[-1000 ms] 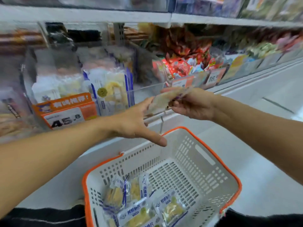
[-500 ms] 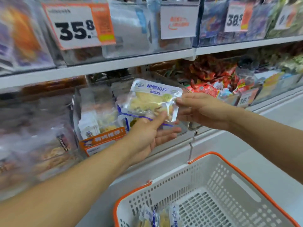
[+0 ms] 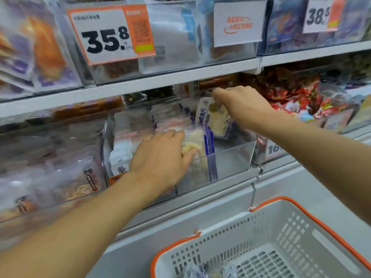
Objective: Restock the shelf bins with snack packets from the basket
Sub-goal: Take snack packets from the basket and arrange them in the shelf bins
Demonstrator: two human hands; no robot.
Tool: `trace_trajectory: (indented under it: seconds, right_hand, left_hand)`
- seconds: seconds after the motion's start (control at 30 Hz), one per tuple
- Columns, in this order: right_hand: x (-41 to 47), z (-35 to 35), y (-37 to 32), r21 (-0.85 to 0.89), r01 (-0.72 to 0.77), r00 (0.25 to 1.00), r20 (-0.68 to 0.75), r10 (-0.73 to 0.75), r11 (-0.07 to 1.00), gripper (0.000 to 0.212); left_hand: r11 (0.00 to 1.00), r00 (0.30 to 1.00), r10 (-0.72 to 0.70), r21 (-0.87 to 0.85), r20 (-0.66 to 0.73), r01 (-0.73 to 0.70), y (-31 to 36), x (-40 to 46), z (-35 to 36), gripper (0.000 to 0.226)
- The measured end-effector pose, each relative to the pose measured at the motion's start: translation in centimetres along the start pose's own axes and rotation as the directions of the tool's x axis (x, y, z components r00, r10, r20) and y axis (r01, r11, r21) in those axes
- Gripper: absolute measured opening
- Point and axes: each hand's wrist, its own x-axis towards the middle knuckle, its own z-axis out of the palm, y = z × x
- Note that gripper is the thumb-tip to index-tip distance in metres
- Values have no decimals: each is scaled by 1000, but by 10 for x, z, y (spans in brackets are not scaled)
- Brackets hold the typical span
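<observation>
My right hand (image 3: pixel 244 106) pinches the top of a white and blue snack packet (image 3: pixel 213 119) and holds it upright inside the clear shelf bin (image 3: pixel 230 157), behind the other packets. My left hand (image 3: pixel 160 159) reaches over the bin's front wall. Its thumb and fingers grip the front packet (image 3: pixel 191 142) of the row standing in the bin. The grey basket with an orange rim (image 3: pixel 301 206) sits at the bottom right, and a few more of the same packets (image 3: pixel 197 271) lie on its floor.
A shelf board (image 3: pixel 160 79) runs just above the bin and carries clear bins with price tags 35.8 (image 3: pixel 108 37) and 38 (image 3: pixel 317 15). Red snack packs (image 3: pixel 291 101) fill the bin to the right. Blurred packets fill the bins to the left (image 3: pixel 50 177).
The packet that both hands held in front of the shelf has gone into the bin with my right hand. My left hand has let go of it and moved onto the front packets.
</observation>
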Motion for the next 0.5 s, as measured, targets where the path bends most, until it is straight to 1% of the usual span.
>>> trace_trajectory:
  seconds: [0.07, 0.1, 0.13, 0.17, 0.2, 0.27, 0.3, 0.33, 0.37, 0.4, 0.43, 0.47, 0.5]
  right_hand:
    - [24, 14, 5, 76, -16, 995, 95, 8, 997, 27]
    - [34, 20, 6, 129, -9, 986, 164, -13, 992, 26]
    - [42, 24, 7, 163, -13, 967, 252, -29, 986, 30]
    - [49, 30, 8, 171, -7, 945, 322, -49, 985, 33]
    - [54, 36, 8, 142, 9, 924, 378, -63, 990, 33]
    - [62, 39, 8, 78, 24, 912, 407, -54, 997, 22]
    - [65, 35, 6, 58, 27, 924, 379, -47, 998, 18]
    - [66, 28, 3, 38, 56, 952, 299, -65, 998, 16]
    - [70, 21, 2, 10, 65, 982, 177, -65, 998, 15]
    - [72, 16, 0, -8, 38, 996, 82, -37, 999, 14]
    - [72, 16, -3, -39, 13, 1000, -26, -14, 999, 18]
    - [71, 19, -7, -123, 16, 993, -111, -29, 992, 23]
    - [68, 25, -14, -206, 36, 988, -142, -66, 978, 26]
  left_hand:
    - [1000, 1000, -5, -2, -3, 5, -1, 2, 1, 44]
    - [1000, 1000, -14, 4, 3, 14, -1, 3, 1, 46]
    - [1000, 1000, -16, 8, 5, 16, -2, 5, 2, 48]
    - [1000, 1000, -16, 13, 10, 16, -1, 6, 2, 48]
    - [1000, 1000, -19, 23, 21, 19, 0, 7, 3, 47]
    - [999, 999, -24, 40, 23, 23, 1, 8, 4, 47]
    - [999, 1000, -23, 42, 17, 22, 1, 9, 4, 47]
    - [999, 1000, -19, 40, 19, 18, 1, 9, 3, 47]
    - [999, 1000, -18, 31, 15, 18, 1, 9, 3, 47]
    - [1000, 1000, -16, 27, 7, 16, 1, 8, 4, 46]
    - [1000, 1000, -11, 29, -1, 11, 1, 8, 5, 45]
    - [999, 1000, -10, 30, -8, 10, 1, 8, 5, 43]
    - [999, 1000, -10, 32, -12, 10, 1, 8, 6, 42]
